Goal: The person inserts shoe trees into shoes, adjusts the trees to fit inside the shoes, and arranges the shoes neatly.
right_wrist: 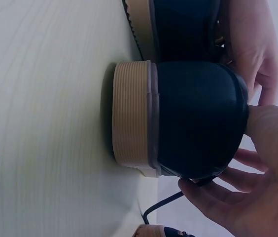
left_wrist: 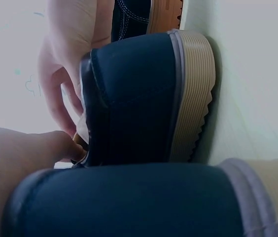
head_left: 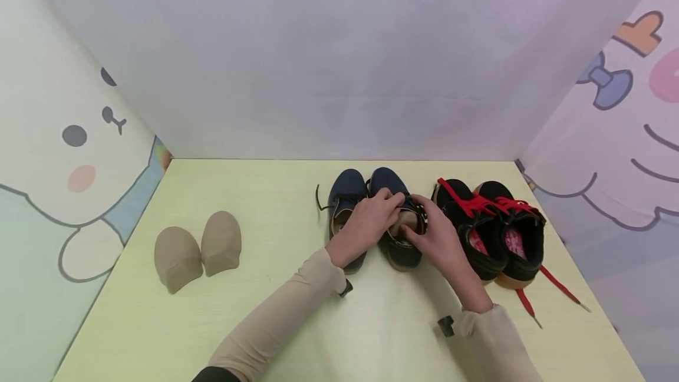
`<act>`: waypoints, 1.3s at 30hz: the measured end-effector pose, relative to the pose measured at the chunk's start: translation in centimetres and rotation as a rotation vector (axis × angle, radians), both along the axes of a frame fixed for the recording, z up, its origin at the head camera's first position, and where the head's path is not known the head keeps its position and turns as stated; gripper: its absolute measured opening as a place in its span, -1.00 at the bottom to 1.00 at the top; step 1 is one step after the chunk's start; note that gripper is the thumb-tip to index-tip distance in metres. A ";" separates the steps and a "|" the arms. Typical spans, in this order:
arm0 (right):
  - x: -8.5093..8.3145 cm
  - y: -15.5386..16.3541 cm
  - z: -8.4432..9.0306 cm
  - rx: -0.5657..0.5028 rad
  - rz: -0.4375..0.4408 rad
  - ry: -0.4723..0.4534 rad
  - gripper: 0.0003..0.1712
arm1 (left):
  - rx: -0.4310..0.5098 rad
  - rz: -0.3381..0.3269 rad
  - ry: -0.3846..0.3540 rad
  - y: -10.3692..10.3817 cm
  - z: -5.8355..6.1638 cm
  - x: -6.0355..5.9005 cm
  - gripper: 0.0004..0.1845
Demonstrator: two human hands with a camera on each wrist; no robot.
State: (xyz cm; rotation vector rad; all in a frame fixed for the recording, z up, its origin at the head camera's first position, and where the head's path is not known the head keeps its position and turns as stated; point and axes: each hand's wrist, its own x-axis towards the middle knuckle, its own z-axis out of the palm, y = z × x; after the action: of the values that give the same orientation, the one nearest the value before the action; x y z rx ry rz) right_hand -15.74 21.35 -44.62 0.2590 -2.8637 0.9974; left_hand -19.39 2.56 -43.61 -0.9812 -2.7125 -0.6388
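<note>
Both hands are at the right one of two navy lace-up shoes (head_left: 405, 257), which stands on the table, toe away from me. My left hand (head_left: 369, 219) reaches across the left navy shoe (head_left: 346, 184) and grips the right shoe's opening by the laces. My right hand (head_left: 439, 237) holds the right side, thumb over the opening and fingers along the outside. A beige surface (head_left: 406, 220) shows inside between the hands; whether it is an insert or the lining I cannot tell. In the right wrist view, the right hand's fingers (right_wrist: 203, 202) lie along the shoe's collar, near a dark lace (right_wrist: 163, 203).
On the right stands a pair of black shoes (head_left: 490, 258) with red laces (head_left: 564, 289) trailing over the table. Two beige toe-shaped pieces (head_left: 177, 255) lie on the left of the pale table (head_left: 276, 323). A plain curtain (head_left: 339, 75) hangs behind the table.
</note>
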 end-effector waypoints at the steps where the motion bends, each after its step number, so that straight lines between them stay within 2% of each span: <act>1: -0.1 0.0 0.0 0.005 -0.002 0.005 -0.16 | -0.005 0.001 0.003 0.0 0.0 0.0 -0.88; 11: -0.7 -0.2 -0.2 0.058 -0.030 0.042 -0.21 | -0.013 -0.022 0.003 0.1 -0.1 0.1 -0.89; 16: -0.8 -0.1 -0.2 0.067 -0.009 0.041 -0.23 | -0.034 -0.017 0.020 0.1 -0.1 0.1 -0.90; 21: -1.1 0.5 0.1 0.073 0.062 0.025 -0.22 | -0.100 0.024 -0.006 0.4 0.1 0.3 -0.87; 24: -1.2 0.9 0.3 0.082 0.098 -0.025 -0.20 | -0.128 0.062 -0.035 0.7 0.2 0.5 -0.77; 28: -1.5 1.0 0.6 0.108 0.127 -0.097 -0.15 | -0.120 0.126 -0.062 1.0 0.1 0.8 -0.70; 33: -2.1 0.9 0.8 0.135 0.138 -0.119 -0.14 | -0.123 0.184 -0.042 1.4 -0.1 0.9 -0.68; 39: -2.4 0.8 0.9 0.149 0.116 -0.103 -0.23 | -0.167 0.223 -0.005 1.7 0.1 0.9 -0.69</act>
State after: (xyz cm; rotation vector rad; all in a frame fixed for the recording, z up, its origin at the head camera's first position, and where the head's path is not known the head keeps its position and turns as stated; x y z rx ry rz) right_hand -18.16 22.16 -43.70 0.4016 -3.0527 0.8392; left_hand -18.46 4.30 -43.53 -0.6950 -2.8607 -0.3803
